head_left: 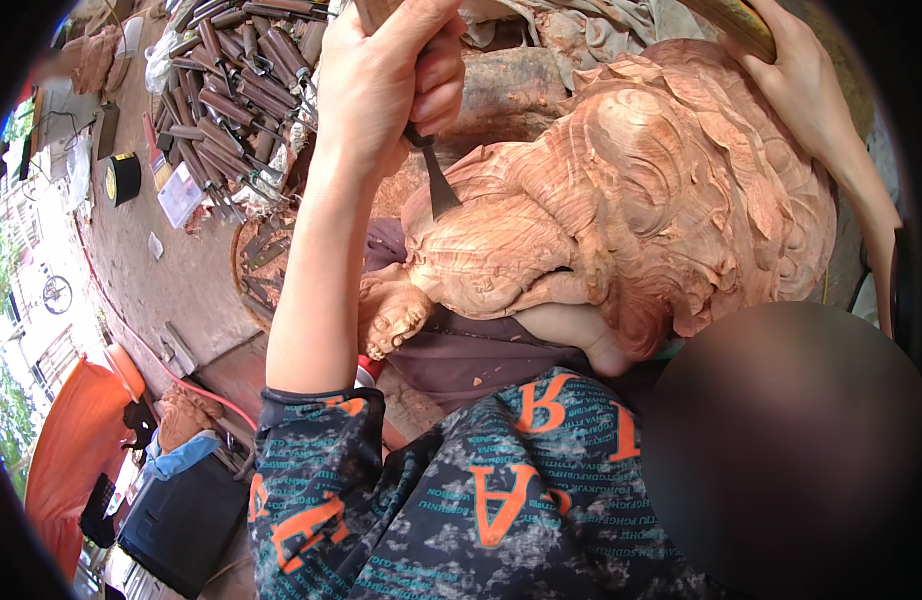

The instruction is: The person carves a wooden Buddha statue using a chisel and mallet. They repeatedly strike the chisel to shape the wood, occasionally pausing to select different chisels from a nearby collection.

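Note:
In my left hand [393, 88] is a chisel [441, 188], its fingers closed round the handle. The dark flared blade points down, and its tip meets the surface of a large reddish wood carving [621, 190]. Swirls, wavy ridges and a clawed paw [393, 318] are cut into the carving, which lies across and beyond my lap. Past its far right side, my right hand [806, 90] grips a yellowish-brown piece of wood [738, 22]. The top edge of the view cuts that piece off, so its kind is unclear.
Many brown-handled chisels [236, 90] are heaped at the far left, above a round tray [243, 285] with loose blades. A black tape roll [124, 178] and a clear box [181, 195] lie nearby. A red hose [131, 325] runs along the left; a black case [186, 520] stands lower left.

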Motion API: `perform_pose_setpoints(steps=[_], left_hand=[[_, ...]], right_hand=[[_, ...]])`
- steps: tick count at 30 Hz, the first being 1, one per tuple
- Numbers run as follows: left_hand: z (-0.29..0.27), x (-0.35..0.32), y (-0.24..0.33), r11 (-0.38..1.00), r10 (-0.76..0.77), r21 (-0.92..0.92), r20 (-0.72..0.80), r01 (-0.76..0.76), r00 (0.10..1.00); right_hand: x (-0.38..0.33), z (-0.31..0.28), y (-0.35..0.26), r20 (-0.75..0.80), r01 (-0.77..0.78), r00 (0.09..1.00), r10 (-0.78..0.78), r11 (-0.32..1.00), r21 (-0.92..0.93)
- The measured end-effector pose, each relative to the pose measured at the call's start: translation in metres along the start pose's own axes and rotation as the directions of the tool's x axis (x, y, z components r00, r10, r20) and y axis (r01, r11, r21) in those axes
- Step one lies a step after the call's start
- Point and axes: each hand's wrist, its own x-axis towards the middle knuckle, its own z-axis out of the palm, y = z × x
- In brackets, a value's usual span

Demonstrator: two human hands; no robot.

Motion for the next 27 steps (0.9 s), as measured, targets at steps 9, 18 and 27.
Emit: perform_pose_setpoints(steps=[9,18,27], left_hand=[[-0.006,-0.002,-0.001,0.999,0.03,-0.04,0.028,-0.028,0.999],[-0.016,0.015,-0.019,0.992,-0.101,-0.072,0.07,0.106,0.992],[-0.043,0.026,-0.023,0.941,-0.086,-0.271,0.39,0.203,0.917]], right_hand=[[0.0,0.001,0.002,0.03,-0.002,1.0,0.002,1.0,-0.021],[0.0,0.002,0.006,-0.015,-0.007,1.0,0.007,1.0,-0.017],[0.001,-0.002,0.004,-0.025,-0.059,0.998,0.059,0.998,0.001]])
